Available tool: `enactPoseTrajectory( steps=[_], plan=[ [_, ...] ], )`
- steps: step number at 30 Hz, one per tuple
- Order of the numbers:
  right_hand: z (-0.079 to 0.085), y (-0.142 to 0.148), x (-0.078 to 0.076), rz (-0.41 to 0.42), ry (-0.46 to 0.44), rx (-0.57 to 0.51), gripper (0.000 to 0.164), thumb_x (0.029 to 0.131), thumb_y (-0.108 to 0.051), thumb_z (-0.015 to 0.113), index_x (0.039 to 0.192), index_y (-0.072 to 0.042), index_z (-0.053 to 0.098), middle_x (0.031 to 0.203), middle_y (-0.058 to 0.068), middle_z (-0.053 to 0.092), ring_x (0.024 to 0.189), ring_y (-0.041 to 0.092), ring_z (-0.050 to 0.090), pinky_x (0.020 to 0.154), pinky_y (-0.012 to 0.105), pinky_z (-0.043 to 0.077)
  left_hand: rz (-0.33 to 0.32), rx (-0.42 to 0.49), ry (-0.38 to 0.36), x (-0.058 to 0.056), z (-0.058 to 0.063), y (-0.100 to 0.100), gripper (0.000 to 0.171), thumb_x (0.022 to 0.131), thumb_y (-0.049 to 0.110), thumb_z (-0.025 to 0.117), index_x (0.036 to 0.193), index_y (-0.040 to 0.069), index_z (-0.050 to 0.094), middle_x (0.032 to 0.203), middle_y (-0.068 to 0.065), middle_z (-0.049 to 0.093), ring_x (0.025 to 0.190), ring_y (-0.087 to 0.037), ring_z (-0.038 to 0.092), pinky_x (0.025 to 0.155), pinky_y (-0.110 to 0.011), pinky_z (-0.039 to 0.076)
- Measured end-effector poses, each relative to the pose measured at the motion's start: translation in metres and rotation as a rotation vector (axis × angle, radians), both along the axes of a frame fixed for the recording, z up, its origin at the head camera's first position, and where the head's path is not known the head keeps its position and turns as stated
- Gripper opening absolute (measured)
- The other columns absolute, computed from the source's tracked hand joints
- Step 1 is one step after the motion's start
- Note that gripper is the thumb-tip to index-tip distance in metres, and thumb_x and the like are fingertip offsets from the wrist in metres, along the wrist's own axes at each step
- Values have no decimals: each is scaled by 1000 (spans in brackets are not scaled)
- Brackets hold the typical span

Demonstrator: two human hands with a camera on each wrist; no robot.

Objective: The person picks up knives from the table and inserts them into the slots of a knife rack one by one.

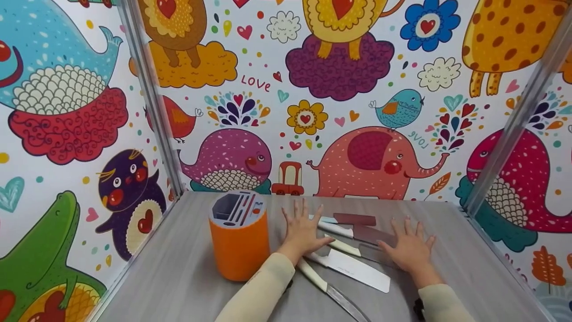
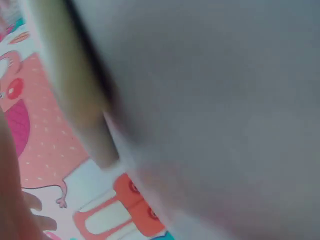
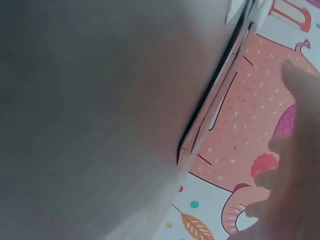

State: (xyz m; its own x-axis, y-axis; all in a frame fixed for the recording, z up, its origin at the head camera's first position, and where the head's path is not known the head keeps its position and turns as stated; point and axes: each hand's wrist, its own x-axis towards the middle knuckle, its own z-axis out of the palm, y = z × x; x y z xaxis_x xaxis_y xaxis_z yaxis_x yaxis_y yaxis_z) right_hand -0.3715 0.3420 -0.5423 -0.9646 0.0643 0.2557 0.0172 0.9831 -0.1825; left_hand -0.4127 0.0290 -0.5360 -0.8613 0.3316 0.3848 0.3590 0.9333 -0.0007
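Note:
Several pale-handled knives lie side by side on the grey table. Among them are a broad cleaver (image 1: 357, 270), a narrow knife (image 1: 313, 276) nearest the front and a short-handled knife (image 1: 355, 219) at the back. My left hand (image 1: 304, 230) is spread over the handle ends, fingers straight. My right hand (image 1: 410, 246) is likewise spread, by the blade tips. Neither holds anything; whether they touch the knives or table I cannot tell. In the left wrist view a blurred pale handle (image 2: 70, 75) fills the upper left. The right wrist view shows thin blade edges (image 3: 215, 95) and my fingers (image 3: 290, 185).
An orange knife block (image 1: 240, 250) with a grey slotted top stands left of my left hand. The grey table (image 1: 170, 277) is bounded by printed cartoon panels (image 1: 254, 107) at the back and sides, with metal posts (image 1: 156, 103) at the corners.

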Motion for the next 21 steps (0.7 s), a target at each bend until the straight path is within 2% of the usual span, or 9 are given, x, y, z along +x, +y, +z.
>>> enactPoseTrajectory(
  steps=[2, 4, 9, 12, 14, 16, 18, 20, 21],
  plan=[
    [5, -9, -1, -6, 32, -36, 90, 85, -67, 60, 153, -15, 34, 159, 30, 21, 144, 60, 7, 101, 85, -7, -12, 23, 40, 11, 7, 3, 100, 74, 94, 29, 158, 43, 7, 166, -16, 10, 150, -48, 16, 107, -81, 16],
    [9, -21, 1, -13, 57, -62, 88, 86, -67, 58, 154, -16, 34, 159, 29, 20, 144, 59, 7, 103, 84, -4, -46, 66, 87, 27, 15, 7, 100, 75, 93, 31, 157, 43, 6, 167, -16, 9, 150, -48, 15, 107, -81, 16],
    [28, -55, 13, -18, 114, -132, 83, 90, -63, 56, 153, -13, 35, 160, 27, 23, 145, 57, 11, 109, 81, 6, -127, 155, 232, 77, 39, 10, 99, 76, 92, 30, 158, 41, 4, 167, -14, 7, 150, -45, 17, 108, -78, 21],
    [40, -76, 24, 17, 189, -194, 73, 91, -56, 60, 147, -12, 45, 153, 25, 38, 142, 52, 28, 111, 74, 22, -215, 256, 315, 106, 55, 1, 96, 79, 91, 26, 158, 38, 13, 166, -11, 17, 149, -41, 25, 109, -75, 26],
    [43, -91, 30, 68, 235, -248, 65, 90, -50, 65, 140, -11, 54, 143, 23, 50, 133, 48, 41, 106, 68, 34, -281, 330, 369, 121, 66, -8, 93, 82, 89, 24, 157, 36, 22, 163, -9, 27, 148, -38, 30, 108, -73, 29],
    [44, -106, 37, 127, 250, -297, 56, 88, -44, 71, 131, -10, 61, 131, 19, 59, 122, 44, 51, 100, 63, 42, -340, 404, 437, 131, 76, -20, 87, 85, 85, 25, 154, 32, 32, 159, -8, 36, 146, -36, 35, 107, -72, 32],
    [41, -119, 43, 183, 221, -328, 50, 84, -38, 76, 124, -11, 66, 121, 15, 64, 114, 40, 57, 95, 58, 47, -379, 449, 521, 136, 85, -35, 82, 90, 80, 26, 149, 27, 42, 155, -9, 43, 143, -36, 40, 106, -72, 34],
    [38, -130, 48, 239, 155, -340, 46, 80, -34, 80, 119, -11, 69, 116, 12, 67, 111, 37, 60, 94, 56, 48, -406, 482, 618, 134, 92, -55, 75, 93, 73, 30, 143, 21, 51, 150, -12, 49, 139, -37, 44, 104, -72, 35],
    [36, -135, 49, 278, 111, -347, 46, 79, -32, 81, 118, -11, 69, 114, 11, 69, 108, 36, 62, 92, 55, 50, -392, 503, 673, 130, 95, -70, 73, 94, 70, 32, 139, 18, 55, 148, -12, 51, 138, -38, 45, 106, -71, 34]
  ],
)
